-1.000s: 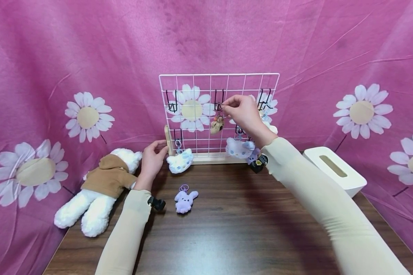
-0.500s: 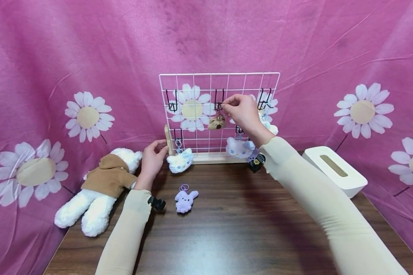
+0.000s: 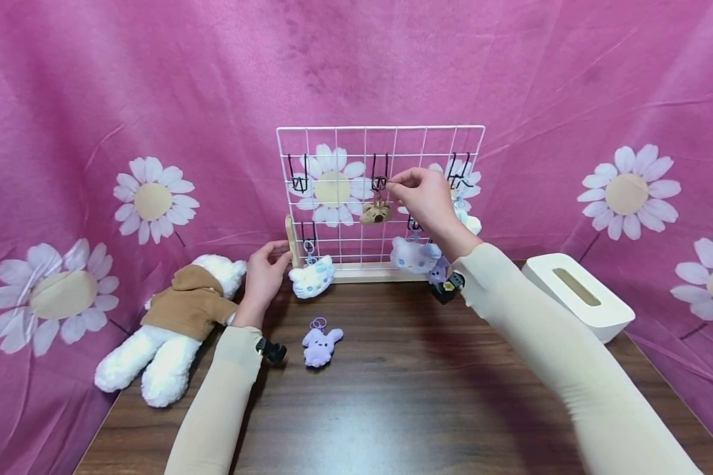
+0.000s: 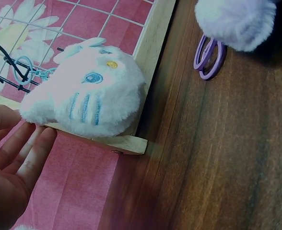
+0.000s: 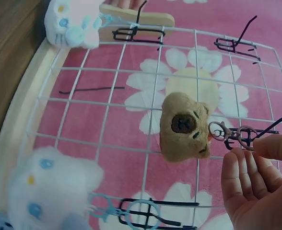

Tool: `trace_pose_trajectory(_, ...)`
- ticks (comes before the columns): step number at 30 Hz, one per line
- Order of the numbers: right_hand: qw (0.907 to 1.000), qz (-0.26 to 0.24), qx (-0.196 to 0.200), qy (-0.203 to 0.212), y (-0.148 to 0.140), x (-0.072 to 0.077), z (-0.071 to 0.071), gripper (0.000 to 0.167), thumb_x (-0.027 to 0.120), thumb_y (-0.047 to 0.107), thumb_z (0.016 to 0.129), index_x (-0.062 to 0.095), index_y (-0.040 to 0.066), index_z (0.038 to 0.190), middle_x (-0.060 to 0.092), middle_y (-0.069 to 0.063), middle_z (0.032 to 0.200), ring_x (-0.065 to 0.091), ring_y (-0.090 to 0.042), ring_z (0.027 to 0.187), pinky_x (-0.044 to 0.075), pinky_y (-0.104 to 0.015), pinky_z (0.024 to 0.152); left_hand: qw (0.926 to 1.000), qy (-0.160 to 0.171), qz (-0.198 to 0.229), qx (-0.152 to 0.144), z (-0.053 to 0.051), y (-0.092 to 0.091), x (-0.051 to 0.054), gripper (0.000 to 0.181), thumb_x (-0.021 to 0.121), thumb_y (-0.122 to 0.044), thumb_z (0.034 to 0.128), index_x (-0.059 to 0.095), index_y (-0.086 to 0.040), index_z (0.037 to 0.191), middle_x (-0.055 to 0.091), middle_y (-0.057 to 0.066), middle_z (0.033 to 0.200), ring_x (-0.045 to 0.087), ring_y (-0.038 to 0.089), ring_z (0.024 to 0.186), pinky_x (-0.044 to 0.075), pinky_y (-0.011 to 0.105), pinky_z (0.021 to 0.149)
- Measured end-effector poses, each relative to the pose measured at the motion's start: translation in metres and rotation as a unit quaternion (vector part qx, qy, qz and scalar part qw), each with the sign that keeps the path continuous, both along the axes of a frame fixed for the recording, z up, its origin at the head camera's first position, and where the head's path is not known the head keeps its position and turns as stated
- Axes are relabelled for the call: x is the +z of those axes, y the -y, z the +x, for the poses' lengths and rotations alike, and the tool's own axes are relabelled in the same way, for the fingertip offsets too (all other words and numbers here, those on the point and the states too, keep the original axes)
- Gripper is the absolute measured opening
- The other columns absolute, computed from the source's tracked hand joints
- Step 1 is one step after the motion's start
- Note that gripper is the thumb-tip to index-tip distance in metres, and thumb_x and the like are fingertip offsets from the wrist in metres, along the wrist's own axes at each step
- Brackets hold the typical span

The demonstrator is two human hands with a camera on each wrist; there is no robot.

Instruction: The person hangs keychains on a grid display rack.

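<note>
My right hand [image 3: 424, 198] pinches the metal ring of a brown plush bear-like keychain [image 5: 182, 127] between thumb and fingertips. Its ring is at the black top-middle hook [image 5: 239, 136] of the white wire grid rack [image 3: 365, 138]; whether it hangs on the hook alone I cannot tell. The plush hangs below. My left hand [image 3: 264, 277], fingers fairly straight, touches the rack's wooden side post [image 4: 126, 143] at the left. Beside those fingers hangs a white plush cat keychain [image 4: 100, 91]. A second white cat keychain [image 5: 52, 184] hangs at the lower right, partly behind my right arm.
A purple plush bunny keychain [image 3: 319, 346] lies on the wooden table [image 3: 356, 409]. At left lies a white teddy in a brown hoodie [image 3: 184, 307]; at right stands a white tissue box [image 3: 576, 293]. More plush keychains hang at the rack's right. A bare hook [image 3: 299, 181] is top left.
The brown plush has swung and turned, its face now toward the front. Both hands stay nearly in place; the right fingertips have shifted only slightly, still at the ring.
</note>
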State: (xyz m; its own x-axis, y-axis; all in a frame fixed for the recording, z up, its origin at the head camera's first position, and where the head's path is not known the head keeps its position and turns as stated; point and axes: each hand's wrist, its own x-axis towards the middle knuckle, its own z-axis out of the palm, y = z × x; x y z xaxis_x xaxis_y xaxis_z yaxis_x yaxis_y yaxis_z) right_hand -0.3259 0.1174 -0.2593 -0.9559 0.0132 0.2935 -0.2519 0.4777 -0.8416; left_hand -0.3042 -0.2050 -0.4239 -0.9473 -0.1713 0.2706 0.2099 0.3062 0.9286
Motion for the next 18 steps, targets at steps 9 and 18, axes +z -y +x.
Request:
trace_pose_trajectory(9, 0.9963, -0.056, 0.05, 0.04, -0.005, -0.033, 0.026, 0.023, 0.079, 0.019, 0.106, 0.081, 0.002, 0.121, 0.08, -0.004, 0.104, 0.075, -0.014, 0.087, 0.067, -0.021, 0.077, 0.9999, 0.0, -0.011, 0.002, -0.002, 0.001, -0.001, 0.032, 0.068, -0.008, 0.1113, 0.072, 0.003, 0.141, 0.077, 0.028, 0.135, 0.074, 0.035, 0.117, 0.063, 0.009, 0.079)
trace_pose_trajectory(18, 0.9935, 0.011, 0.098, 0.057, 0.014, -0.077, 0.051, 0.022, 0.083, 0.02, 0.103, 0.084, 0.005, 0.119, 0.083, -0.016, 0.116, 0.068, -0.011, 0.09, 0.057, -0.023, 0.079, 1.0, 0.005, -0.007, 0.003, 0.0, 0.0, -0.001, 0.033, 0.068, -0.008, 0.1114, 0.071, 0.004, 0.142, 0.076, 0.028, 0.135, 0.074, 0.035, 0.118, 0.064, 0.009, 0.08)
